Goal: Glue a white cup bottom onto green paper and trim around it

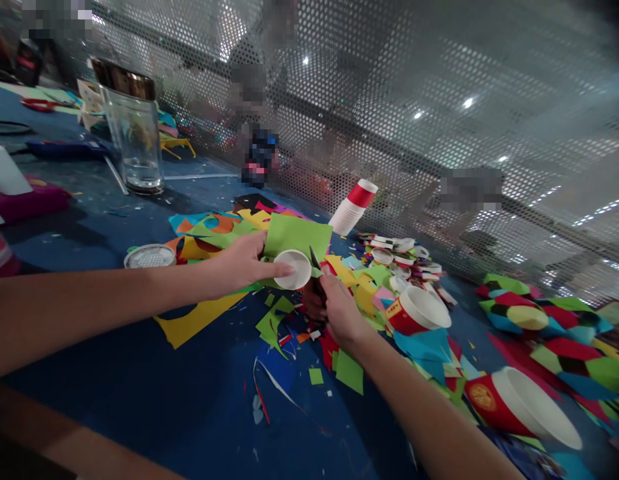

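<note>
My left hand (254, 260) pinches a green paper sheet (302, 233) together with a small round white cup bottom (297, 270), the thumb pressing on the disc. Close on the right, my right hand (339, 303) is closed around a pair of scissors (314, 256). The dark blade points up at the right edge of the disc and the green sheet. The scissors' handles are mostly hidden by my fingers. Below both hands lie green paper scraps (277, 323) and a yellow paper offcut (202, 320).
A stack of paper cups (354, 207) leans behind my hands. Red and white paper cups (422, 310) lie on the right, near colourful paper pieces (574, 353). A glass jar (134, 133) and a round lid (149, 257) are on the left of the blue table (154, 393). A perforated screen (389, 100) stands behind.
</note>
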`<action>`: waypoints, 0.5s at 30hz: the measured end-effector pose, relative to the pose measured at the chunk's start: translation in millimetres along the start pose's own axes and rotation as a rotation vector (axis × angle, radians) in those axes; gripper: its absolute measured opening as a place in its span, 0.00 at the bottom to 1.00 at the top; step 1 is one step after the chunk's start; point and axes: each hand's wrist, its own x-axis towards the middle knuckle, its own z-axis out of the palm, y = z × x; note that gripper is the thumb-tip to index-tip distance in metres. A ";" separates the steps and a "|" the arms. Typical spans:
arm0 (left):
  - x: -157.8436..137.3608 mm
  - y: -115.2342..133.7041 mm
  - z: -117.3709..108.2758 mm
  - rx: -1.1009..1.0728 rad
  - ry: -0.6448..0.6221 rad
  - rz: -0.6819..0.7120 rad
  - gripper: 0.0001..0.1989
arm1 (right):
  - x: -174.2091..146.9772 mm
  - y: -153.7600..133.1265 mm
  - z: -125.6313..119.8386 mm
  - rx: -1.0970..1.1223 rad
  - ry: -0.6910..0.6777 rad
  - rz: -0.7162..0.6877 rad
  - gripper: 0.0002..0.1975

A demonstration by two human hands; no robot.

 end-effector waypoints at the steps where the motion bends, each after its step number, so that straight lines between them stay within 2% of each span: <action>1: 0.4 0.4 -0.8 0.001 0.000 -0.002 0.24 | 0.0 -0.1 -0.2 -0.001 -0.005 0.001 0.32; 7: 3.7 7.3 -9.5 0.035 -0.107 0.035 0.22 | -0.8 0.0 -0.8 -0.014 -0.007 0.012 0.31; 15: 7.7 9.3 -16.4 0.099 -0.165 0.058 0.22 | -2.8 -2.0 1.4 -0.043 0.017 0.004 0.30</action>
